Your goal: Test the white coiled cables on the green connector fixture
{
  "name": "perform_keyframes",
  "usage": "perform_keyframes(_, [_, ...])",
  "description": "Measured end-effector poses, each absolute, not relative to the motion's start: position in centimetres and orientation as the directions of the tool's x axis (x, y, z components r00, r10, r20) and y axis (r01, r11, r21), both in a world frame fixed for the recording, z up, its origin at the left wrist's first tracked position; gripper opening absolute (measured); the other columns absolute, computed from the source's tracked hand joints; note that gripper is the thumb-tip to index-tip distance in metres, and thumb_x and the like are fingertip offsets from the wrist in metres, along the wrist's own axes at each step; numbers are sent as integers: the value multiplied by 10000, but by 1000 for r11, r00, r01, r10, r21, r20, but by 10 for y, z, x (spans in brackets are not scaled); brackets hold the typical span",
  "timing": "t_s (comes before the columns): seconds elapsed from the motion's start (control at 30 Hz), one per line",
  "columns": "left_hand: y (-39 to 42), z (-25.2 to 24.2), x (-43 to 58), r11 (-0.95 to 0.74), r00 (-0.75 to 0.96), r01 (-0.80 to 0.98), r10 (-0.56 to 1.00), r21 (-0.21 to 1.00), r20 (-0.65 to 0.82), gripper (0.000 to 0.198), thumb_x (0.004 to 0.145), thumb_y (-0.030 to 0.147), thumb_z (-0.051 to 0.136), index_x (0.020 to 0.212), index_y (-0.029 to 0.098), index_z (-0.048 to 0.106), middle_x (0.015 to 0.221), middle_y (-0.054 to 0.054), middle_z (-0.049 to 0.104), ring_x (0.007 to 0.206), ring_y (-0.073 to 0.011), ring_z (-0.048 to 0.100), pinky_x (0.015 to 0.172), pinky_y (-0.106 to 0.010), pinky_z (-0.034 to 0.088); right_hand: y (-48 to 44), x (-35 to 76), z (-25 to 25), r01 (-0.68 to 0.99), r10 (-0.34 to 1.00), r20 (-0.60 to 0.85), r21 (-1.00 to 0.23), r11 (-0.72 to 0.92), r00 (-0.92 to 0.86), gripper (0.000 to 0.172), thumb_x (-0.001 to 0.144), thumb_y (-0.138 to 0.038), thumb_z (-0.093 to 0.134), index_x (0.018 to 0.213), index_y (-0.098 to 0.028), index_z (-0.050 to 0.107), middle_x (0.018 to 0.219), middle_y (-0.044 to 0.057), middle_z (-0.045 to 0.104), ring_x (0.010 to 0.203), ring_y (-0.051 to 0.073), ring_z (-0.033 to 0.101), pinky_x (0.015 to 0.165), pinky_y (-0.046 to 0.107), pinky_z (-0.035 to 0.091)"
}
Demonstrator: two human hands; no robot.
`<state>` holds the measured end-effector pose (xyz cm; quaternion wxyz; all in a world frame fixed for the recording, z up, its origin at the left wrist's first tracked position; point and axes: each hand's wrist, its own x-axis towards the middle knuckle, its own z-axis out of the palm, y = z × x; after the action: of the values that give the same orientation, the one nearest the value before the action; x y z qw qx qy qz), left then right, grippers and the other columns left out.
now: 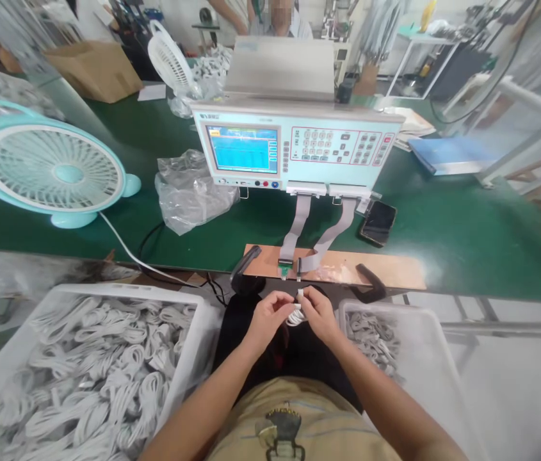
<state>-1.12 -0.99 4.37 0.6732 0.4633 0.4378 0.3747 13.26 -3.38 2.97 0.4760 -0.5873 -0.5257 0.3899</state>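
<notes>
A small coiled white cable point(295, 317) is between my two hands, just in front of the bench edge. My left hand point(267, 320) is closed in a pinch on the cable near one end. Closed on a white plug of the same cable is my right hand point(319, 314), with the plug's tip pointing toward the bench. Just beyond my fingers, two grey ribbon cables point(295, 230) run from the tester point(299, 144) to small connectors, one on a green circuit board point(284, 271), at the edge of a copper-coloured plate point(337, 266). The tester's screen is lit blue.
Left of my lap stands a white bin point(198, 333) of bundled cables; a smaller bin point(443, 358) with cables stands right. Black clamps point(246, 262) hold the plate. A fan point(59, 169), a plastic bag point(193, 192) and a phone point(378, 223) lie around the tester. A person sits opposite.
</notes>
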Motion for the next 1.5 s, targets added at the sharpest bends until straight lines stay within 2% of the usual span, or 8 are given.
perform_keyframes(0.2, [2, 40, -6, 246, 316, 0, 919, 969, -234, 213, 690, 339, 644, 644, 155, 547, 540, 29, 527, 492, -89, 482, 489, -199, 381, -21, 129, 17, 139, 973, -29, -988, -62, 231, 210, 799, -358, 492, 705, -179, 548, 612, -28, 469, 576, 117, 415, 550, 230, 353])
perform_keyframes(0.33, [3, 37, -7, 305, 303, -98, 916, 947, -264, 158, 701, 294, 628, 793, 179, 571, 528, 52, 505, 436, -78, 467, 419, -178, 364, -21, 127, 22, 92, 969, -35, -994, -59, 245, 201, 787, -358, 515, 713, -180, 571, 603, -33, 472, 570, 117, 420, 553, 232, 351])
perform_keyframes(0.47, [6, 36, -14, 447, 425, -140, 833, 883, -355, 232, 714, 254, 593, 928, 167, 615, 505, 52, 479, 395, -69, 432, 379, -172, 351, -21, 126, 30, 26, 967, -67, -997, -76, 246, 192, 765, -356, 550, 702, -179, 591, 594, -35, 490, 564, 113, 432, 561, 235, 357])
perform_keyframes(0.7, [3, 44, -31, 639, 609, -331, 707, 695, -360, 240, 650, 168, 644, 887, 131, 636, 669, -26, 574, 547, -106, 544, 497, -220, 445, -16, 122, 38, -406, 901, -381, -871, -276, 206, 228, 627, -374, 691, 646, -166, 601, 522, -43, 519, 446, 84, 422, 460, 221, 327])
perform_keyframes(0.9, [5, 39, -17, 484, 379, -244, 845, 841, -377, 219, 686, 296, 651, 830, 131, 642, 570, -6, 572, 453, -110, 526, 423, -214, 412, -12, 121, 38, -493, 889, -421, -821, -289, 180, 246, 585, -359, 728, 603, -152, 596, 504, -31, 550, 434, 82, 433, 447, 216, 321])
perform_keyframes(1.07, [11, 37, -6, 282, 326, -68, 913, 957, -246, 223, 734, 351, 593, 641, 149, 614, 521, 18, 521, 452, -93, 462, 454, -194, 375, -12, 124, 36, -490, 899, -411, -822, -292, 154, 244, 608, -364, 720, 607, -158, 591, 514, -32, 556, 442, 83, 433, 456, 215, 327])
perform_keyframes(1.2, [13, 36, -2, 167, 193, -120, 971, 979, -142, 220, 704, 290, 627, 534, 156, 588, 596, 11, 506, 593, -110, 447, 575, -187, 374, -11, 127, 34, -459, 906, -398, -838, -295, 144, 246, 611, -380, 717, 619, -161, 606, 542, -24, 566, 469, 92, 441, 481, 222, 341])
perform_keyframes(1.5, [12, 27, 6, 153, 94, -114, 985, 982, -142, 243, 733, 318, 589, 550, 159, 563, 572, 19, 479, 575, -110, 419, 574, -193, 349, -11, 117, 29, -477, 904, -355, -854, -209, 238, 240, 642, -385, 697, 613, -169, 596, 523, -40, 534, 467, 85, 403, 481, 219, 320])
